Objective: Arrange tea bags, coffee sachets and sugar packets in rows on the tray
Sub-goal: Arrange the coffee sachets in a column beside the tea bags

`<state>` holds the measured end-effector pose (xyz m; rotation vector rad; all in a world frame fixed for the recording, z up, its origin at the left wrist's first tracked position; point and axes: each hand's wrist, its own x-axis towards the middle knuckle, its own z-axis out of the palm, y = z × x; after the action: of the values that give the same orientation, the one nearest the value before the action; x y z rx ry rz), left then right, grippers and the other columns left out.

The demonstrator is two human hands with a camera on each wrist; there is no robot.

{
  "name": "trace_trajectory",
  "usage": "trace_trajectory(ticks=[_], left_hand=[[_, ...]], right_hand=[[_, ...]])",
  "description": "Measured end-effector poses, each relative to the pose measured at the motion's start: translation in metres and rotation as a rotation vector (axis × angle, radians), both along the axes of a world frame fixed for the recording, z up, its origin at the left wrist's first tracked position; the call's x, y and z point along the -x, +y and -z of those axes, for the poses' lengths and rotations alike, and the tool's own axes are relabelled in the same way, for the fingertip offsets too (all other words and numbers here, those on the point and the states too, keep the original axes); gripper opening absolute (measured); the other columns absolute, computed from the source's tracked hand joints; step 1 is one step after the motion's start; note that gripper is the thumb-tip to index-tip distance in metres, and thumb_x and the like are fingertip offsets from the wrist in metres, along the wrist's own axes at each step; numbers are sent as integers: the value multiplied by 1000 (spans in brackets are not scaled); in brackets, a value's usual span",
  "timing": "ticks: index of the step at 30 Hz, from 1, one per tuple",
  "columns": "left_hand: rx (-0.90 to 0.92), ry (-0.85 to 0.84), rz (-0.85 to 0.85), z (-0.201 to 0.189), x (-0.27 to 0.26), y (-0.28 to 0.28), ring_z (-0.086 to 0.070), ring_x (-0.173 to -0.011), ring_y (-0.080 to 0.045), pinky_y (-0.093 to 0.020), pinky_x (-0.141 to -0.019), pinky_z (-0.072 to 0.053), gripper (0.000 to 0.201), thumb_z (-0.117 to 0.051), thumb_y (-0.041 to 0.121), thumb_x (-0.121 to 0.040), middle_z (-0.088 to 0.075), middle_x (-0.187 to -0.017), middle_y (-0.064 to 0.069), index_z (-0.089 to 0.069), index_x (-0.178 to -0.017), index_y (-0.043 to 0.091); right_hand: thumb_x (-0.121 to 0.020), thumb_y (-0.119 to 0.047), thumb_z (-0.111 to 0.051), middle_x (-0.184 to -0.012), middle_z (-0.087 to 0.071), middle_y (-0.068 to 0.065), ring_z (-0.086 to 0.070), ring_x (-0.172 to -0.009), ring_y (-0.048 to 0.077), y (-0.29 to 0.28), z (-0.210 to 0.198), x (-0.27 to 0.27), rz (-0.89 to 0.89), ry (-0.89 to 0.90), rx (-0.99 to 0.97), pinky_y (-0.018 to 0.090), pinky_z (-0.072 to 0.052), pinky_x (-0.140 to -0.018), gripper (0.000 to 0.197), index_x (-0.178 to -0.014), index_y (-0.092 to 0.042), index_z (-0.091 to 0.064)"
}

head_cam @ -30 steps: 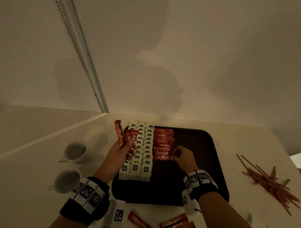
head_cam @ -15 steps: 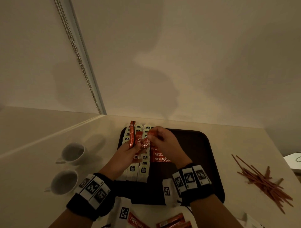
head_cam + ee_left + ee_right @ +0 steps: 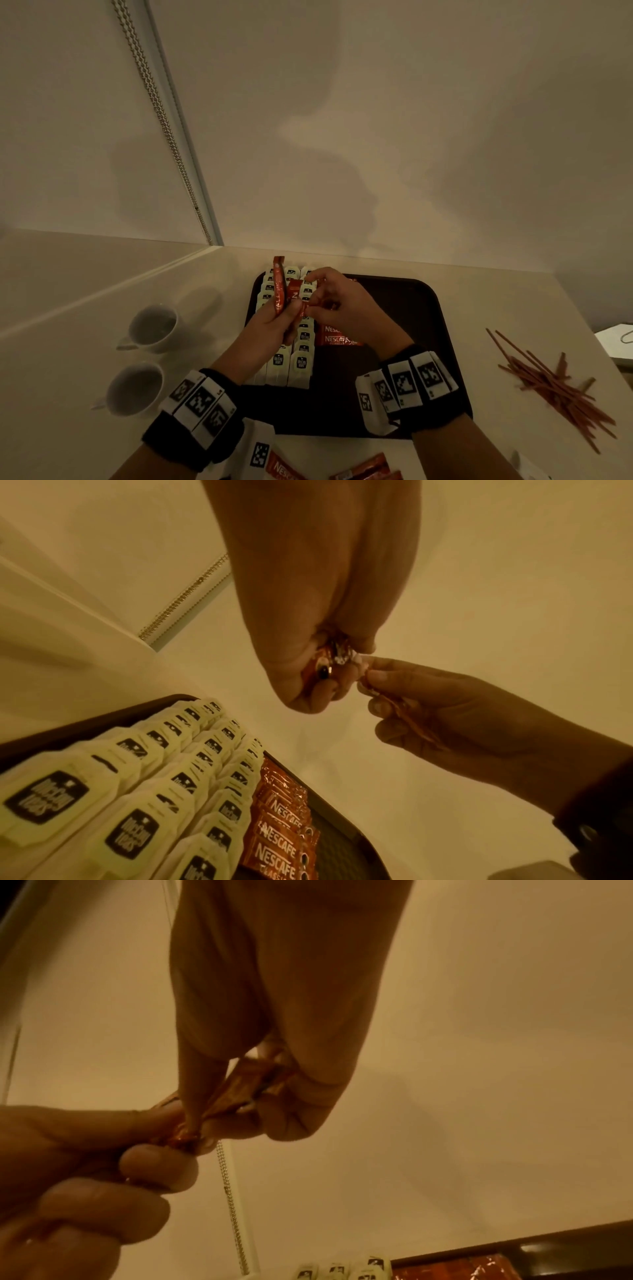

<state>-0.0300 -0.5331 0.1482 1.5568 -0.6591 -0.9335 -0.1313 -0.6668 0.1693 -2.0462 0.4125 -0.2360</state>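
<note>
A dark brown tray (image 3: 421,329) lies on the pale counter. Rows of white tea bags (image 3: 303,365) fill its left side, and a column of red coffee sachets (image 3: 337,337) lies beside them. Above the tea bags my left hand (image 3: 274,320) grips a small bunch of red coffee sachets (image 3: 279,291) that stand upright. My right hand (image 3: 337,301) meets it from the right and pinches one red sachet (image 3: 407,715) at the bunch. The wrist views show red foil between the fingers of both hands (image 3: 246,1088).
Two white cups (image 3: 154,325) stand left of the tray. A heap of thin brown sugar sticks (image 3: 561,387) lies on the counter to the right. More red sachets (image 3: 363,471) lie at the near edge. A beaded blind chain (image 3: 161,113) hangs on the wall.
My right hand left the sachet column on the tray and rose to the left hand's bunch, where it pinches a sachet. The left hand shifted right, over the tea bags.
</note>
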Motion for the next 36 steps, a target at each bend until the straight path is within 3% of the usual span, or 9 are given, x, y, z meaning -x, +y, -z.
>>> trace_trajectory(ticks=[6,9,13,18,22,24,28,31,36], left_hand=[[47,-123,-120,0,0,0,-47,-45,-5,-16,-48,-42,21,-46,14,-98,-52,-53,4,-49,-78,10],[33,-190,-93,1,-1,1,-46,-43,-3,-15,-47,-41,21,-47,15,-97,-54,-51,6,-49,-77,12],[37,-196,-96,0,-6,2,-44,-44,-3,-17,-49,-42,22,-46,14,-98,-50,-51,5,-47,-76,16],[11,-286,-77,4,-6,2,-44,-42,-3,-14,-48,-40,24,-45,15,-98,-51,-46,7,-46,-74,17],[-33,-290,-90,11,-7,6,-46,-45,-3,-16,-51,-42,23,-47,17,-98,-53,-48,9,-47,-75,16],[-53,-271,-74,11,-5,7,-46,-45,-3,-17,-51,-43,23,-47,18,-98,-53,-50,7,-47,-75,15],[-67,-147,-121,13,-5,7,-51,-50,-7,-21,-54,-46,20,-47,20,-98,-55,-61,3,-53,-82,10],[-69,-101,-183,16,-11,12,-53,-54,-12,-30,-61,-48,21,-46,20,-98,-57,-66,-4,-57,-92,3],[-72,-106,-212,15,-14,14,-52,-50,-5,-24,-59,-46,22,-46,20,-98,-55,-60,3,-55,-84,6]], right_hand=[[-83,-20,-68,-84,-68,3,-63,-62,3,-2,3,12,143,20,-143,15,-53,-63,12,-90,-10,-65],[-82,-11,-68,-82,-68,2,-64,-66,7,-8,0,21,196,-10,-284,19,-54,-66,7,-89,-11,-67],[-87,-5,-60,-102,-67,4,-68,-83,8,-13,-5,31,229,-52,-443,17,-54,-70,15,-97,-12,-68],[-79,-8,-70,-89,-66,8,-68,-71,4,-18,0,34,305,-8,-259,15,-53,-66,13,-92,-12,-69],[-77,-17,-73,-95,-67,7,-65,-89,17,-23,13,34,234,69,-112,27,-54,-79,14,-81,-29,-68],[-78,-17,-72,-97,-67,5,-64,-93,18,-26,17,36,209,94,-119,31,-54,-83,13,-83,-29,-69],[-82,-13,-67,-98,-67,-2,-65,-92,9,-35,32,46,212,183,-109,25,-54,-83,11,-91,-21,-68],[-83,-12,-67,-97,-64,-9,-61,-91,3,-42,53,59,243,312,-52,23,-51,-87,14,-86,-25,-65],[-81,-12,-69,-98,-57,-15,-54,-101,5,-41,93,69,258,480,-112,30,-44,-98,16,-85,-27,-64]])
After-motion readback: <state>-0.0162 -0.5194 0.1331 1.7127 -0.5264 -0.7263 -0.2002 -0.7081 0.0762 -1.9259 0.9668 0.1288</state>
